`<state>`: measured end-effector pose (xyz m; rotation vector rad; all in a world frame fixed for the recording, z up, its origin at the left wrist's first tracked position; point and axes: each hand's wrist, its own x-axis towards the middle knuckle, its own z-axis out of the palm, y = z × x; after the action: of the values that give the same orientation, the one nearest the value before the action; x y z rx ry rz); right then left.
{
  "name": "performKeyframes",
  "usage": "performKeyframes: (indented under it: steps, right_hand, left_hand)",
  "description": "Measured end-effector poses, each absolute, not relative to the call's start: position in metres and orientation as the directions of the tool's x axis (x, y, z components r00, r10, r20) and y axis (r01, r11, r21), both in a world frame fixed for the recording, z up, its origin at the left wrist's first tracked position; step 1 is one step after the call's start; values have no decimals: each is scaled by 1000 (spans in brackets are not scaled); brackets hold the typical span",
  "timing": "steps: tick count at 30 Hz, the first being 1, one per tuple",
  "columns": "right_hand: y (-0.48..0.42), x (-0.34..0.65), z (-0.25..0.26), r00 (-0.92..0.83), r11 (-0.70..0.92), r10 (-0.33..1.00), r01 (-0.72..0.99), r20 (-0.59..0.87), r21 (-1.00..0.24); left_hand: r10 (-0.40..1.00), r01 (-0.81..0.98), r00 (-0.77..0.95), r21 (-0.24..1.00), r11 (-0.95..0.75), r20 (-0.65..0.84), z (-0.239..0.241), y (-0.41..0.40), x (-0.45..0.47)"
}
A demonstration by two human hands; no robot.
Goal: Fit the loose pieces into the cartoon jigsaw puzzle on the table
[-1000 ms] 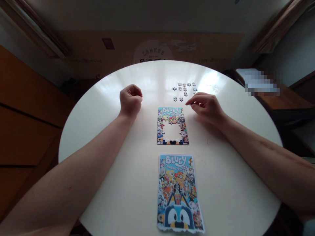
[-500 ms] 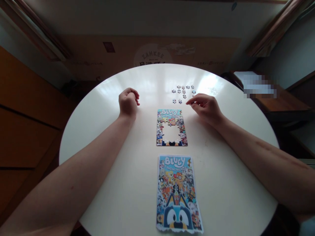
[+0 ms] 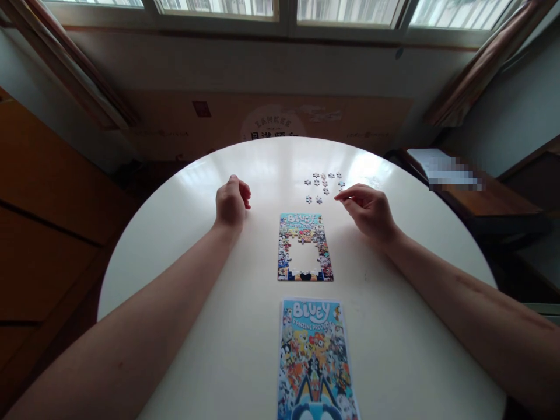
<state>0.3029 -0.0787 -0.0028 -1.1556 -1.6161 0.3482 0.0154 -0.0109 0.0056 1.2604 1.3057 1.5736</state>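
Observation:
A small jigsaw puzzle [image 3: 305, 247] lies flat in the middle of the round white table [image 3: 175, 245], its border filled and its centre bare. Several loose pieces [image 3: 324, 184] are scattered just beyond it. My left hand [image 3: 231, 203] rests on the table left of the puzzle, curled into a loose fist with nothing seen in it. My right hand [image 3: 367, 211] rests right of the puzzle, fingers drawn together in a pinch close to the loose pieces; whether a piece is between them I cannot make out. A colourful reference picture [image 3: 315, 359] lies nearer to me.
A cardboard sheet [image 3: 271, 125] leans against the wall under the windows [image 3: 280, 9]. Wooden cabinets [image 3: 39, 221] stand on the left. On the right is a dark wooden side surface [image 3: 490, 198], with curtains [image 3: 472, 70] above.
The view has tilted upward, so the windows now show and the table sits lower in the frame. Both hands stay in much the same places beside the puzzle.

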Motion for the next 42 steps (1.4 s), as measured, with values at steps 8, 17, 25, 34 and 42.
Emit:
performKeyframes:
  steps: [8,17,25,34,42]
  right_hand:
    - [-80,302,2,47,494,800,516,599,-700]
    - [-69,341,16,381,408,670,527,637,-745]
    - [-45,366,-7,593,246,649,430,477,-869]
    - [-30,372,-29,558,122,745,426,367,-896]
    - [-31,373,-32,466,90,773,591,430,-802]
  left_hand:
    - [929,96,-301,976,-194,214,5,-10,15]
    - [956,90,-238,984,-156,173,8,-15,18]
    - [969,162,-187,978,-131,160,8,-15,15]
    - [946,340,-256,934,-106,201,0,-8,17]
    - [936,497,-244,862,-104,254,-4,-5,20]
